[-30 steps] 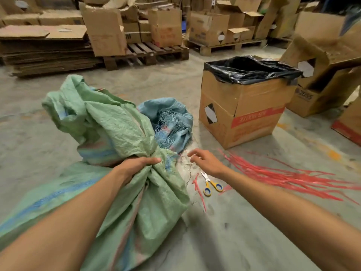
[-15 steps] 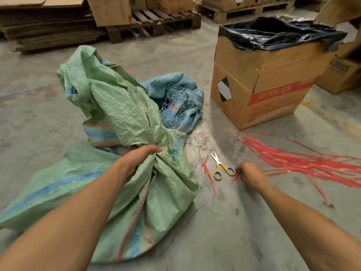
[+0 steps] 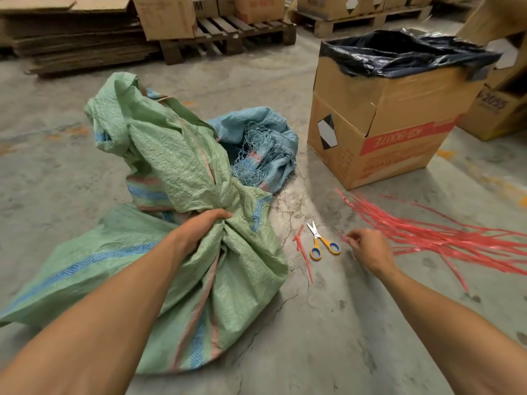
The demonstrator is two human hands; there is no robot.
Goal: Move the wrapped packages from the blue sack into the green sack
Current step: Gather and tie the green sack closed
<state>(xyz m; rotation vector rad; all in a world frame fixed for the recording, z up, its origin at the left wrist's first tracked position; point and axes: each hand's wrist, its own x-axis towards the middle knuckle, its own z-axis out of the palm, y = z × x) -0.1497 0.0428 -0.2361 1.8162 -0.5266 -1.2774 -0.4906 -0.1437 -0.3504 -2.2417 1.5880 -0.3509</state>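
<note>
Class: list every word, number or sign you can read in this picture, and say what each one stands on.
"KB-SOOTE", upside down, uncertain: red band of the bin-liner carton.
"2055", first character cut off: carton at the right edge.
Black-and-white diamond sign, no text: same bin-liner carton.
Red print on the pallet boxes: too blurred to read.

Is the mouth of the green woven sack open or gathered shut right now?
Gathered shut. The left hand grips the green woven sack at its bunched neck, fabric twisted together there, loose top flopping above the grip. Not tied.
</note>
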